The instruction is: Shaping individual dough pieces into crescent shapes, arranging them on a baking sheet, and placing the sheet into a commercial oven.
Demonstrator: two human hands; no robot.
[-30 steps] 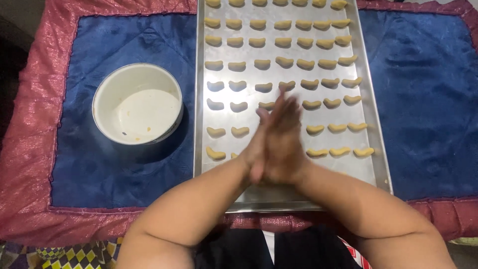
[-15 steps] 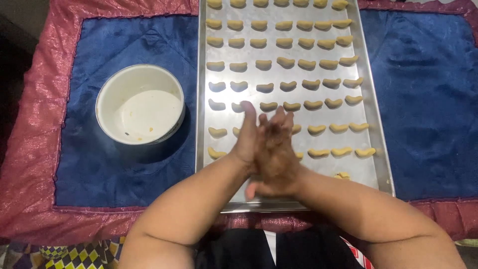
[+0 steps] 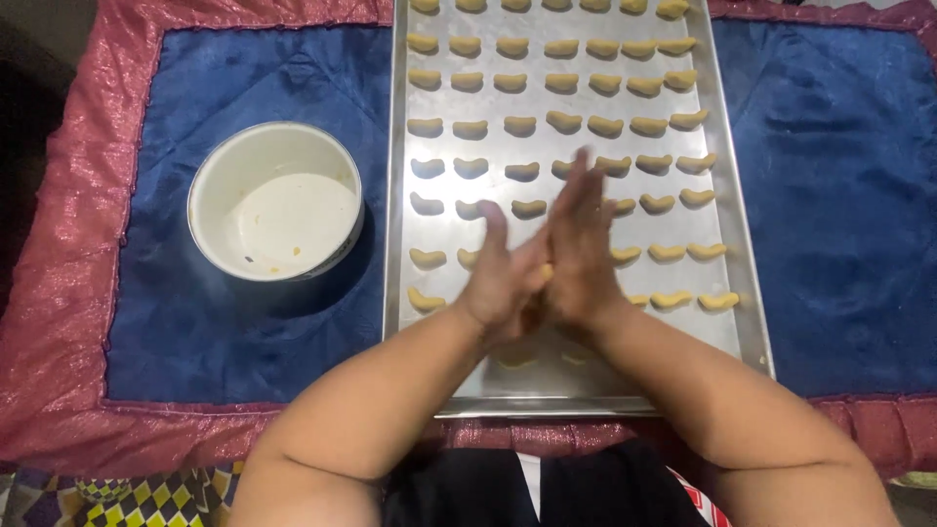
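My left hand (image 3: 496,280) and my right hand (image 3: 583,242) are pressed palm to palm over the near part of a long metal baking tray (image 3: 552,388). A small piece of yellow dough (image 3: 544,274) shows between the palms, and both hands hold it. The right hand's fingers reach further forward than the left's. Rows of small curved dough pieces (image 3: 564,121) cover the tray from its far end down to the hands. The hands hide some pieces in the nearest rows.
A round white bowl (image 3: 275,201), almost empty with a few crumbs, stands left of the tray. Both rest on a blue cloth (image 3: 244,322) with a shiny red border (image 3: 59,244). The cloth continues to the right of the tray (image 3: 839,195).
The palms have slid against each other: the right hand has moved forward and the left hand back. Tray and bowl have not moved.
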